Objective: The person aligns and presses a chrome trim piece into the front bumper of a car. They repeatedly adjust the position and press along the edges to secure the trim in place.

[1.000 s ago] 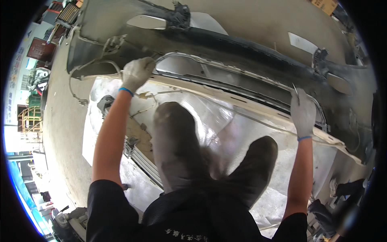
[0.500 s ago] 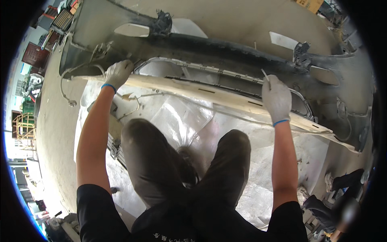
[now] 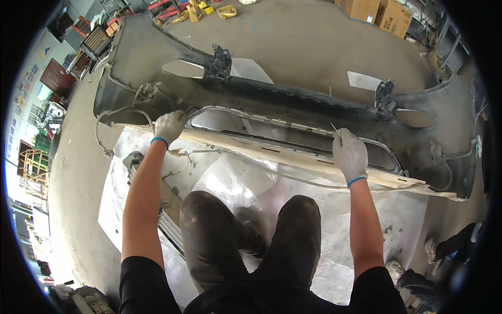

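Observation:
A large dark car bumper (image 3: 314, 102) lies with its inner side up across the floor in front of me. A long opening in its middle is framed by a grey grille surround (image 3: 293, 123). My left hand (image 3: 170, 127), in a whitish work glove with a blue cuff, is closed on the bumper's near edge, left of the opening. My right hand (image 3: 350, 153), gloved alike, is closed at the opening's right part. A thin pale metal rod (image 3: 334, 128) sticks up from its fingers; the rest of it is hidden. A grey cable (image 3: 293, 180) runs along the near edge.
White foam sheeting (image 3: 230, 178) lies under the bumper and my feet. A ribbed grey part (image 3: 170, 230) rests left of my knees. Cardboard boxes (image 3: 392, 18) and yellow parts (image 3: 194, 11) stand beyond the bumper. Dark-clothed legs or shoes (image 3: 452, 243) show at the lower right.
My view has tipped upward, so more floor and the boxes show at the back. Both hands keep their places at the bumper; the right one still holds the rod.

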A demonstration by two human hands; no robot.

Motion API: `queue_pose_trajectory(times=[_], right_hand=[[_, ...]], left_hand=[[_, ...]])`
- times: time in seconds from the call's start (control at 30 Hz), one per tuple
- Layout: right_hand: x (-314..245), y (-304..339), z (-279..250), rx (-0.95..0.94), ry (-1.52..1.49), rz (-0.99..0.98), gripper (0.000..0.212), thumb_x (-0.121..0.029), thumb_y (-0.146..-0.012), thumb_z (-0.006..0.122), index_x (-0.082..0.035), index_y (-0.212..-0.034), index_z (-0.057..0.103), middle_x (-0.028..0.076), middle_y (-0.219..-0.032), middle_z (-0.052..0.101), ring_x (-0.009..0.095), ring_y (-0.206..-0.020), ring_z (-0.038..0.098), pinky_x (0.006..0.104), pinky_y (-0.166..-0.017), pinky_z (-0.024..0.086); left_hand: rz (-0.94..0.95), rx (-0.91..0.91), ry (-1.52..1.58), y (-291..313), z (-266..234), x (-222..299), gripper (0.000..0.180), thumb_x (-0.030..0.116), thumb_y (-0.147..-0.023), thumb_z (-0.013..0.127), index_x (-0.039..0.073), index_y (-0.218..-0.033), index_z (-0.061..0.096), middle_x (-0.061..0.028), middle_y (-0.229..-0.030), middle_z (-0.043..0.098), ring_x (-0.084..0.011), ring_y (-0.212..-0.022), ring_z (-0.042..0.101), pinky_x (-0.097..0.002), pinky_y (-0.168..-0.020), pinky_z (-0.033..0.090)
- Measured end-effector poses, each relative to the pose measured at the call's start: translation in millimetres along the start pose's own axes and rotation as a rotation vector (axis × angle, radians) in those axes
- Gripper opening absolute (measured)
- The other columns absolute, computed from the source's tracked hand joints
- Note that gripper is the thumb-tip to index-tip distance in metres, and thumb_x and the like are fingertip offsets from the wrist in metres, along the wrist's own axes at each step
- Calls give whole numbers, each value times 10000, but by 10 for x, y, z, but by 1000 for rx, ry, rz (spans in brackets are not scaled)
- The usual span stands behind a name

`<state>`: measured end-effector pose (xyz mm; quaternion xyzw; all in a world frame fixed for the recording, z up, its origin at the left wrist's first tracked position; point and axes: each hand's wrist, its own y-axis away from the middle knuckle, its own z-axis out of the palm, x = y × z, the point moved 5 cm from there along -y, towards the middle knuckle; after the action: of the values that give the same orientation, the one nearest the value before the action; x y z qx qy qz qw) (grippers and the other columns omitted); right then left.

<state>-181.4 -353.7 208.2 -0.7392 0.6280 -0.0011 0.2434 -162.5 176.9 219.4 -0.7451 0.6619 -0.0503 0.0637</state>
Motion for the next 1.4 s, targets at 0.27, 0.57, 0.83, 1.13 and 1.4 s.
queue_pose_trajectory(times=[0.27, 0.57, 0.83, 1.13, 1.4], right_hand=[[0, -86, -6, -22, 23, 33, 172, -208, -952, 582, -57, -882, 627, 203, -790, 682, 394, -780, 679, 508, -717, 531], [113, -229, 12, -17, 32, 58, 171, -205, -939, 600, -53, -865, 623, 188, -758, 666, 389, -737, 665, 501, -694, 525], [-22, -256, -19, -68, -23, 79, 82, -121, -897, 625, -46, -865, 614, 167, -727, 647, 378, -684, 648, 476, -647, 510], [40, -333, 31, -250, -81, 235, 115, -119, -917, 612, -13, -908, 656, 189, -763, 655, 357, -680, 657, 436, -629, 507], [-176, -494, -7, -264, -128, 164, 94, -70, -919, 601, -14, -947, 672, 195, -787, 663, 357, -721, 681, 400, -667, 535]], left_hand=[[-4, 31, 36, 1, -23, 10, 294, 299, -940, 496, 106, -916, 717, -176, -856, 719, -401, -844, 681, -537, -784, 507], [25, 62, 105, -7, -95, 108, 287, 299, -941, 537, 92, -959, 735, -179, -889, 726, -385, -863, 689, -506, -823, 514], [82, 206, 142, -37, -113, 139, 217, 248, -912, 573, 86, -791, 652, -159, -724, 645, -370, -745, 630, -475, -739, 451], [382, 471, 339, -241, -194, 317, 108, 110, -797, 585, 70, -703, 622, -81, -660, 623, -276, -558, 535, -396, -627, 430], [379, 437, 355, -169, -40, 38, 225, 166, -907, 515, 18, -770, 615, -133, -773, 640, -335, -674, 553, -442, -674, 453]])
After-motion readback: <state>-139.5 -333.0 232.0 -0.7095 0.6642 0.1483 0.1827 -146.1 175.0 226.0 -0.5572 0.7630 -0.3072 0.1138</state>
